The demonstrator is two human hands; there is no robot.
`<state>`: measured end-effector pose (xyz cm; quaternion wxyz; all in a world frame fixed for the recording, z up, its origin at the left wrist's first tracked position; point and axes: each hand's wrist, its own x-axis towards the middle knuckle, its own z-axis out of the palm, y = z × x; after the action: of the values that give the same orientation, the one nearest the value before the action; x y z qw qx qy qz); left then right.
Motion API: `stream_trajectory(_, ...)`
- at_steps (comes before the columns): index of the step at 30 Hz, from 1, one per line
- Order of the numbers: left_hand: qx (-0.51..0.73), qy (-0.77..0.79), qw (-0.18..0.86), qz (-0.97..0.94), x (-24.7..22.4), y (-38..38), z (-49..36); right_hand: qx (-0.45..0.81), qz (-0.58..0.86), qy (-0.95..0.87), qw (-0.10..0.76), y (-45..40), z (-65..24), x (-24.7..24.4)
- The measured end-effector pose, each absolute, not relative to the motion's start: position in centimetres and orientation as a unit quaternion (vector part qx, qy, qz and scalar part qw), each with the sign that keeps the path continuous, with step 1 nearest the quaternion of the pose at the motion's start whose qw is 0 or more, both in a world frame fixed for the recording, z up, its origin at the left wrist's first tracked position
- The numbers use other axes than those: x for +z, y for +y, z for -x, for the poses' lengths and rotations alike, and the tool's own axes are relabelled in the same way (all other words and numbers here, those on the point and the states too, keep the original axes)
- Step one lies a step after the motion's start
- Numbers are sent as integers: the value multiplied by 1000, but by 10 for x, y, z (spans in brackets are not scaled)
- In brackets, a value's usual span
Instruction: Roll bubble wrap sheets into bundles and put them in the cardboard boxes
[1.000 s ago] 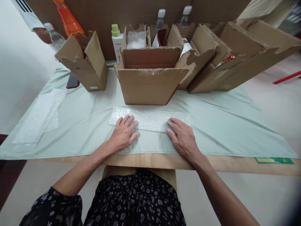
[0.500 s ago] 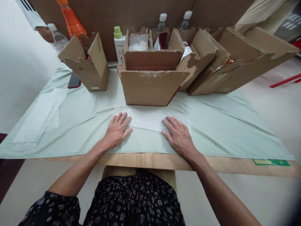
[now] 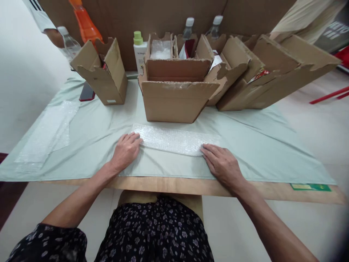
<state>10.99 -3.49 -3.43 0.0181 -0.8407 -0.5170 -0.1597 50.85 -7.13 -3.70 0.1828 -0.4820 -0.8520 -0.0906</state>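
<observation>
A folded strip of bubble wrap lies flat on the pale green cloth in front of the nearest cardboard box. At its left end my left hand is closed, fingers bent and thumb against the wrap's edge. My right hand pinches the near edge toward the right end, its fingers pressed together. The strip slants slightly, its right side closer to me. Parts of both ends are covered by my fingers.
More bubble wrap lies at the left, near a phone and a smaller cardboard box. Several open boxes, a white bottle with a green cap and an orange bottle stand behind. A green packet sits at the front right edge.
My hands have moved apart toward the two ends of the bubble wrap. Their spread, flat fingers have closed on its edges, and the wrap's right side has come slightly nearer.
</observation>
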Motion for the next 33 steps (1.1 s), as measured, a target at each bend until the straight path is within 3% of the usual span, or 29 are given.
stream_trajectory(5,-176,-517,56,836,-31,-33,-87,-89,452,-860,218,-84,-489,-19)
stream_trajectory(16,-204,-558,19,805,-34,66,-76,113,307,-919,221,-146,-342,-7)
stream_trajectory(23,-190,-579,-14,793,-34,97,-78,158,292,-921,205,-150,-359,-28)
stream_trajectory(28,-216,-599,-37,770,-37,85,-72,77,334,-916,207,-155,-360,-38)
stream_trajectory(33,-266,-555,-15,788,-27,8,-69,95,321,-905,264,-150,-336,-37)
